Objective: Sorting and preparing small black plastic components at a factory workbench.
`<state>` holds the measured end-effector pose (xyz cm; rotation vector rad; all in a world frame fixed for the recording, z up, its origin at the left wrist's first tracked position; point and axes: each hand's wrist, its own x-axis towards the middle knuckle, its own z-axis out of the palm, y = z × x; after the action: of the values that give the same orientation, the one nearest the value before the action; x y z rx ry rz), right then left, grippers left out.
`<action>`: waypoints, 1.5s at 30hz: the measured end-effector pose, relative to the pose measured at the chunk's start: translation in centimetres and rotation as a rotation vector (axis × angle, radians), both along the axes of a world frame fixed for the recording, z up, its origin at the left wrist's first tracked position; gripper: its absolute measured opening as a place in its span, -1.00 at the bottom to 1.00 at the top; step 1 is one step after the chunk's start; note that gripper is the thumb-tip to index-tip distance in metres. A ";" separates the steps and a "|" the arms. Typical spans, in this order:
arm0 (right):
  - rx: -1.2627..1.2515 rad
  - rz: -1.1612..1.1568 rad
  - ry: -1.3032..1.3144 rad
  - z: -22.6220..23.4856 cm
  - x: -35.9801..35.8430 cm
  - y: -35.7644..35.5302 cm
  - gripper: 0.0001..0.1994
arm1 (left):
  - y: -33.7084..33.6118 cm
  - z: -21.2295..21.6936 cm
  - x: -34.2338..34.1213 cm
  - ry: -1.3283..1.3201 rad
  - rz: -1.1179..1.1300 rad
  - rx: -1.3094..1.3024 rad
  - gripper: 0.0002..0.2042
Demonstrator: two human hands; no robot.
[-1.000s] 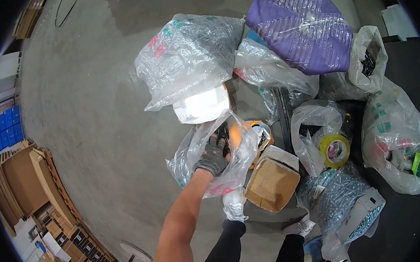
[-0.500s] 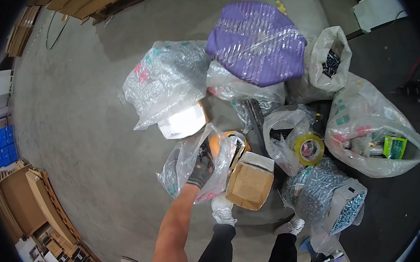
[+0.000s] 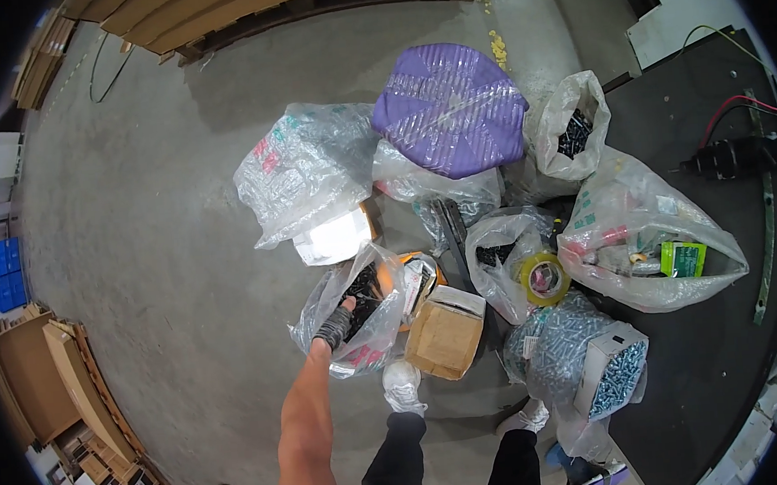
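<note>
The gloved left hand (image 3: 334,326) reaches forward into the clear plastic bag (image 3: 357,312); its grip cannot be told.

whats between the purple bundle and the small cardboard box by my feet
In the head view, a crumpled clear plastic bag and a dark flat strip lie between the purple bundle and the cardboard box.

left forearm: bare, no sleeve in view | left grip (image 3: 333,326): dark grey knit work glove, ribbed cuff at wrist | legs: black trousers | feet: white shoes, both toes visible | right grip: out of view
</note>
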<state>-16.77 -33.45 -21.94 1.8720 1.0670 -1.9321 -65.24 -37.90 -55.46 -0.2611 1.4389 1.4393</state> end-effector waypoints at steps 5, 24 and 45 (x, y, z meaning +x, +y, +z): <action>0.023 -0.020 0.028 0.8 1.3 0.4 -0.84 | 3.8 7.3 -1.4 -0.038 -0.048 -0.330 -0.71; 0.377 -0.234 0.324 17.3 5.7 12.1 -0.80 | 24.2 46.5 29.1 -0.317 -0.218 0.324 -0.68; 0.962 -0.775 0.813 23.9 25.8 41.8 -0.69 | 45.8 61.5 62.7 0.383 -0.355 -0.242 -0.60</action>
<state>9.03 8.33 1.94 2.1532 1.9851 -3.1890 -2.51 7.88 6.01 0.1271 1.8664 1.0595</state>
